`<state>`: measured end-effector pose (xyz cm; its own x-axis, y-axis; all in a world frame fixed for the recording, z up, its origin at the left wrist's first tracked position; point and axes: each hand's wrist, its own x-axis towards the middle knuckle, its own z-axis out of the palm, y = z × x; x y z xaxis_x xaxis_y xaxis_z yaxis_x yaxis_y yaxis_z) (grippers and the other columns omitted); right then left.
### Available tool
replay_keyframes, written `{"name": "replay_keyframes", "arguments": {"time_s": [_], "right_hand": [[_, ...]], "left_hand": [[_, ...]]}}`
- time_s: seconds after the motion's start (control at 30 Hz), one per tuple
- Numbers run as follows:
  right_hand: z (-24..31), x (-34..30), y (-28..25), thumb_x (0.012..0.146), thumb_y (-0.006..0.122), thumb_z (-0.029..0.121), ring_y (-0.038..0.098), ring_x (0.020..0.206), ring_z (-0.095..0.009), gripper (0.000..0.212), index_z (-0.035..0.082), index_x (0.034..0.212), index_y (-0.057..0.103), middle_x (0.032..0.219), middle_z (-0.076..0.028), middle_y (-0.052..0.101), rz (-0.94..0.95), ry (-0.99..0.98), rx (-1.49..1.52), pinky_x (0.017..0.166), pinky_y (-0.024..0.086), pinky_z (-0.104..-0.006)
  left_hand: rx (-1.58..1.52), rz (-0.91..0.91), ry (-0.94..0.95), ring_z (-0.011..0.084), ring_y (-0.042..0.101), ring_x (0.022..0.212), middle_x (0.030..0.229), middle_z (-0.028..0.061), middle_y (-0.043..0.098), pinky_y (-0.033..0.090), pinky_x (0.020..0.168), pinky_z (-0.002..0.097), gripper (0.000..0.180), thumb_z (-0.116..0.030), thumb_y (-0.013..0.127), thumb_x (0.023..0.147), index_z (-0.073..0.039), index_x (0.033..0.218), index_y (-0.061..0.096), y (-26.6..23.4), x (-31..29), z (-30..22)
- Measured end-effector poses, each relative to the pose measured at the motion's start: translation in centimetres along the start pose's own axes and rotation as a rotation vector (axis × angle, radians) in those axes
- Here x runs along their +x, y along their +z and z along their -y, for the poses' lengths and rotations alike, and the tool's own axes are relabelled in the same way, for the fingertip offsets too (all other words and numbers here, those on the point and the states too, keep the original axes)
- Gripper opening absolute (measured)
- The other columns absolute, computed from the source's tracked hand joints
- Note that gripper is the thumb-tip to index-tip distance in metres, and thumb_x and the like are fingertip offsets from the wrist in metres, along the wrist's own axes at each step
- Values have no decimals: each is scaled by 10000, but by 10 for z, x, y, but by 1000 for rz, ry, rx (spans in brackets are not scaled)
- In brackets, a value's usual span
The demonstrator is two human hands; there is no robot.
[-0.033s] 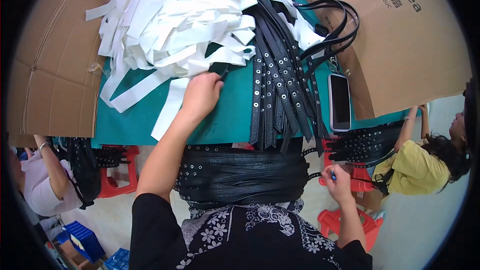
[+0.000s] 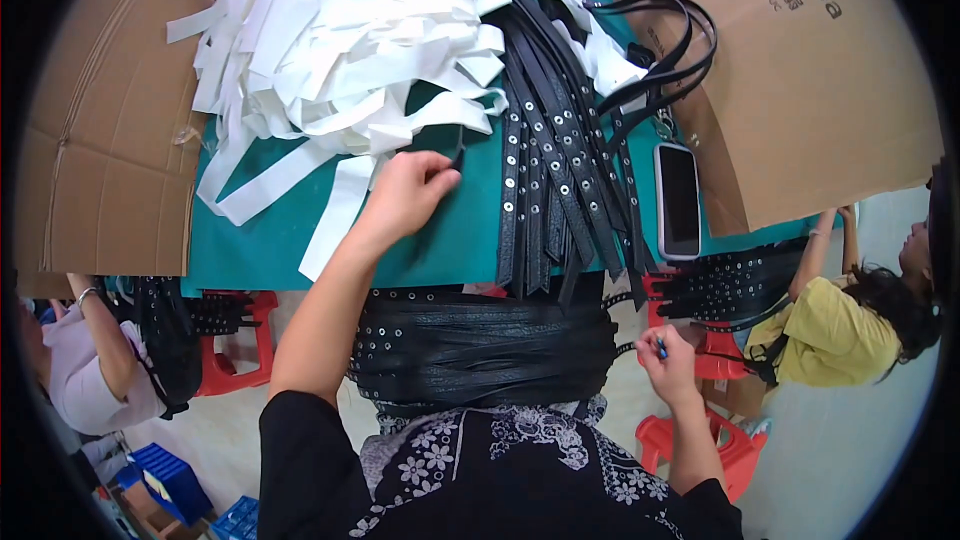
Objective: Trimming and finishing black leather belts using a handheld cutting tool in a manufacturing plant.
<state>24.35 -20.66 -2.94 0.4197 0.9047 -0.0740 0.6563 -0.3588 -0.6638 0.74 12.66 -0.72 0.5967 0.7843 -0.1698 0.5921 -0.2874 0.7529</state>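
Note:
My left hand [image 2: 408, 192] is closed, thumb against fingers, on a thin dark piece [image 2: 460, 148] that sticks up past the fingertips; its kind is unclear. It hovers over the green table, beside a loose white strip [image 2: 338, 215] and below a heap of white strips [image 2: 350, 40]. Off to the right of my lap, my right hand [image 2: 670, 368] is closed round a small object with a blue tip [image 2: 661, 348], mostly hidden by the fingers. Near that hand, a narrow black strap end reaches out from the bundle of black eyelet straps [image 2: 480, 350] across my lap.
More black eyelet straps [image 2: 545, 160] hang over the front edge of the green table [image 2: 260, 260]. A phone [image 2: 678, 202] lies to their right. Cardboard boxes [image 2: 820, 120] flank the table. A person in yellow [image 2: 840, 325] works at right, another person [image 2: 95, 370] at left. Red stools [image 2: 735, 455] stand below.
My left hand has drawn slightly right and toward me, bringing the thin dark piece out from beside the white strips. My right hand has barely shifted.

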Motion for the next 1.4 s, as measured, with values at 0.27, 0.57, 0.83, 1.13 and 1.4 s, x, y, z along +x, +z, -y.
{"name": "replay_keyframes", "arguments": {"time_s": [0.27,0.57,0.83,1.13,1.4], "right_hand": [[100,62,53,823,560,10,493,588,-56,265,55,709,325,884,-134,627,146,48,688,539,408,-188],[134,73,74,838,577,81,598,650,-121,214,88,778,371,845,-107,590,499,164,839,464,445,-184],[124,71,86,867,538,101,594,658,-174,158,173,847,399,823,-69,545,728,683,1708,466,452,-202],[128,75,76,907,480,201,639,771,-235,93,146,895,407,920,-133,600,623,583,1466,487,483,-235],[134,71,78,830,546,-1,632,756,-192,251,119,805,326,869,-182,621,411,271,1057,536,499,-234]], "left_hand": [[-1119,271,-212,87,581,750,868,62,631,467,661,209,251,-14,611,798,49,1039,581,46,-92,-9],[-1148,181,-243,70,560,681,857,44,632,464,631,190,243,-47,591,827,26,1059,588,59,-108,-5],[-1486,236,-376,50,457,563,669,-3,530,376,496,172,244,-162,528,886,21,1041,567,62,-96,-11],[-1551,297,-419,42,405,487,624,-19,501,294,426,169,124,-152,592,850,-28,845,581,69,-84,-1],[-1411,149,-305,163,612,764,872,91,601,525,674,281,109,-85,519,872,-12,952,531,74,-87,-3]]}}
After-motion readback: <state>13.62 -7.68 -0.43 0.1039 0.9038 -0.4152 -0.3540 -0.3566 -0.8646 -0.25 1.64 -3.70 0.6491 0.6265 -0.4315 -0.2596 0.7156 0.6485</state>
